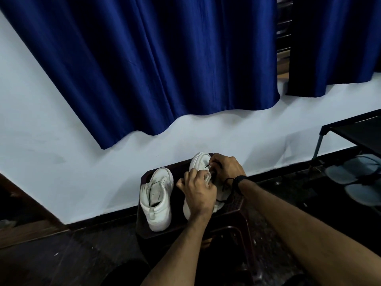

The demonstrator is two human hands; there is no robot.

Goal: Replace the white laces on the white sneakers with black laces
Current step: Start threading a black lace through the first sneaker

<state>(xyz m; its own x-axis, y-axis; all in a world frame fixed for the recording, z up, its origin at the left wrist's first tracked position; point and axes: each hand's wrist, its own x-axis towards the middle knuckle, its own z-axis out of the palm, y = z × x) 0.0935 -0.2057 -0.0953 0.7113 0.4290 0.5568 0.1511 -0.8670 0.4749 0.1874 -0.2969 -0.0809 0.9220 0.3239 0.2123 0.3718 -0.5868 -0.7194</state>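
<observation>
Two white sneakers stand side by side on a dark plastic stool (144,228), toes toward the wall. The left sneaker (157,201) has no lace in its eyelets. My left hand (199,190) lies over the right sneaker (199,159), fingers curled round its upper near the eyelets. My right hand (226,166) pinches at the eyelets near the toe, where a black lace (225,191) shows; the lace trails down the shoe's right side onto the stool. The hands hide most of the right sneaker's lacing.
A pale wall with a dark skirting runs behind the stool, with blue curtains (165,69) hanging above. At the right stands a dark low rack (354,131) with grey sandals (354,178) beneath it. The floor is dark.
</observation>
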